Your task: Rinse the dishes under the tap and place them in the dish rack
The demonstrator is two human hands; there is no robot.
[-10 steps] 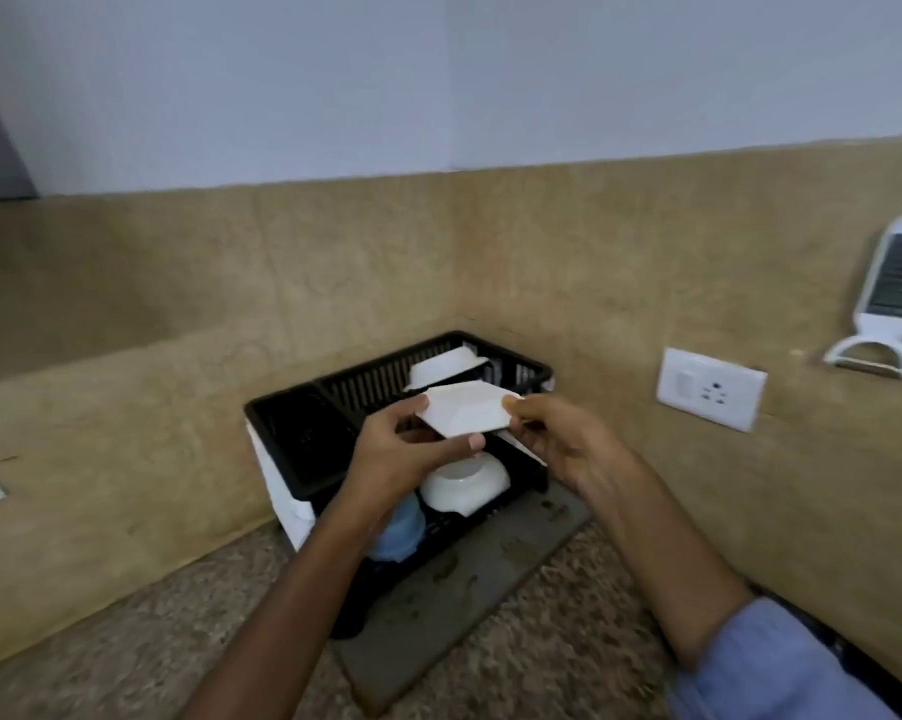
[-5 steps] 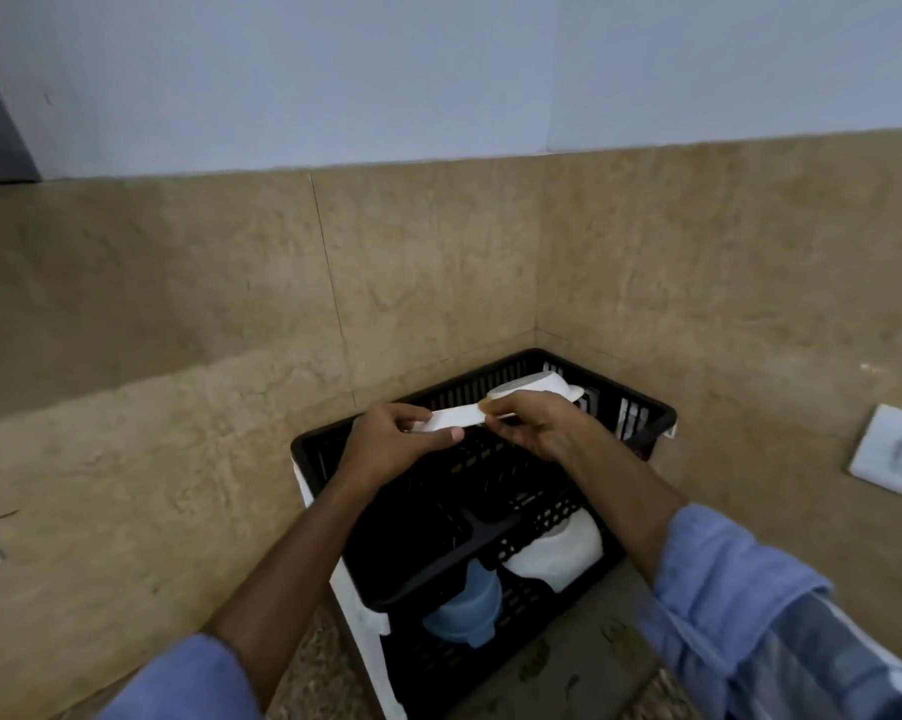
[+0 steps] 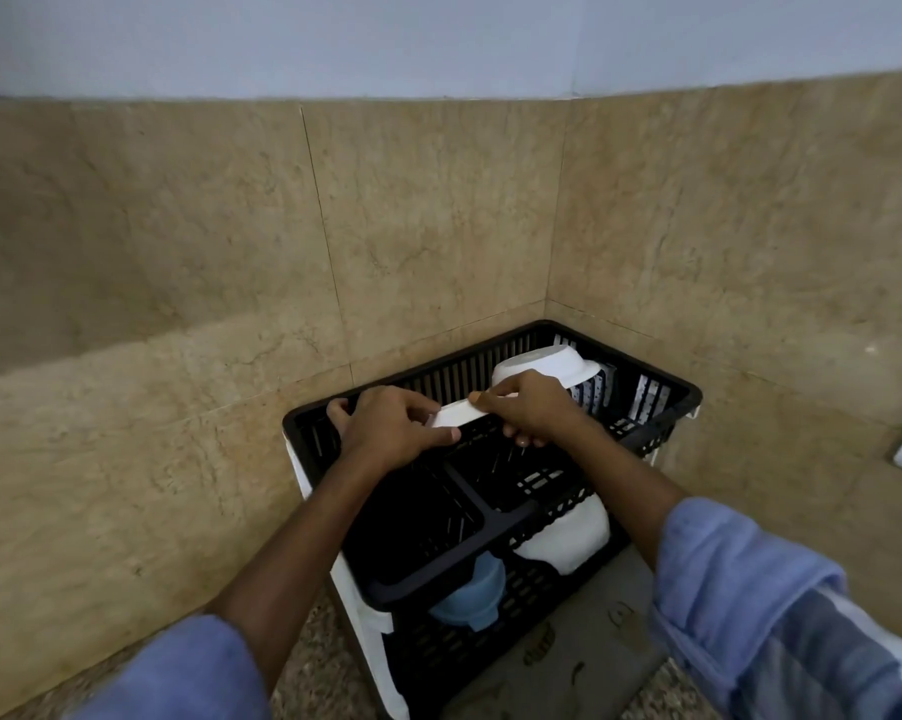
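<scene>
Head view, looking down into a tiled corner. A white plate (image 3: 456,414) is seen almost edge-on, so that it reads as a thin, pale strip with a plain, unpatterned rim; its face and full outline cannot be made out. Its long axis runs roughly left to right, rising slightly toward the right, and its visible edge faces the viewer. The plate is held over the upper tier of a black dish rack (image 3: 495,522), near the rack's rear wall.

The left hand (image 3: 392,431) is closed on the plate's left end, thumb in front and one finger hooked over the rack's rear rim. The right hand (image 3: 529,407) is closed on the plate's right end, thumb on top and fingers curled underneath. Both forearms emerge from rolled blue sleeves (image 3: 740,579).

Behind the right hand a white bowl (image 3: 555,363) leans inverted against the rack's slotted back corner. On the lower tier lie a second white dish (image 3: 568,537) and, just beside it to the left, a pale blue cup (image 3: 472,597). The rack stands on a grey mat (image 3: 584,662) over the speckled tabletop (image 3: 314,662), flush with the beige tiled walls (image 3: 438,226).
</scene>
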